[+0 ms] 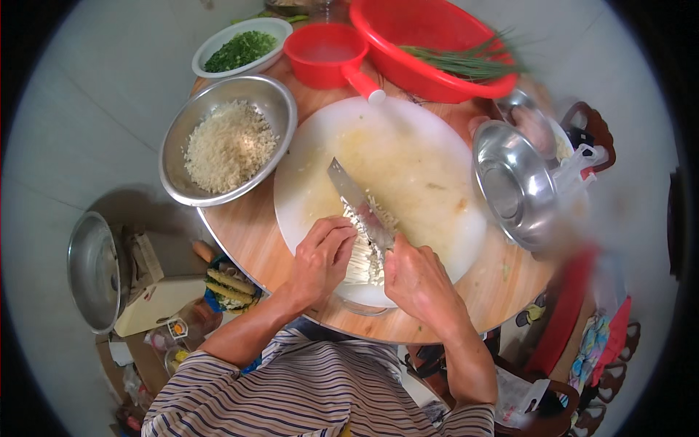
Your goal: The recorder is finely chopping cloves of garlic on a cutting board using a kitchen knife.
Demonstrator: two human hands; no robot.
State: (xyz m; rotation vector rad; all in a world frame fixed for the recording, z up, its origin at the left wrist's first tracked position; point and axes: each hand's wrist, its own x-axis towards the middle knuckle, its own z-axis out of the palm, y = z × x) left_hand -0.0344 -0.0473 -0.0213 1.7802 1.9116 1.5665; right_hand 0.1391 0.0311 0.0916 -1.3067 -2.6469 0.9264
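On the round white cutting board (437, 164) lie thin pale strips of food (357, 265), which look like mushroom stems. My left hand (326, 254) rests on them with its fingers curled against the blade. A cleaver (349, 185) lies slantwise across the strips, its handle gripped in my right hand (418, 273). Small cut bits (385, 214) lie along the far side of the blade. The handle is mostly hidden by my fingers.
A steel bowl (177, 177) of chopped pale food stands left, and a white bowl (199, 60) of chopped greens behind it. A red dipper (322, 76) and a red basin (431, 87) holding long green stalks stand at the back. An inner-shining steel bowl (505, 191) is at right.
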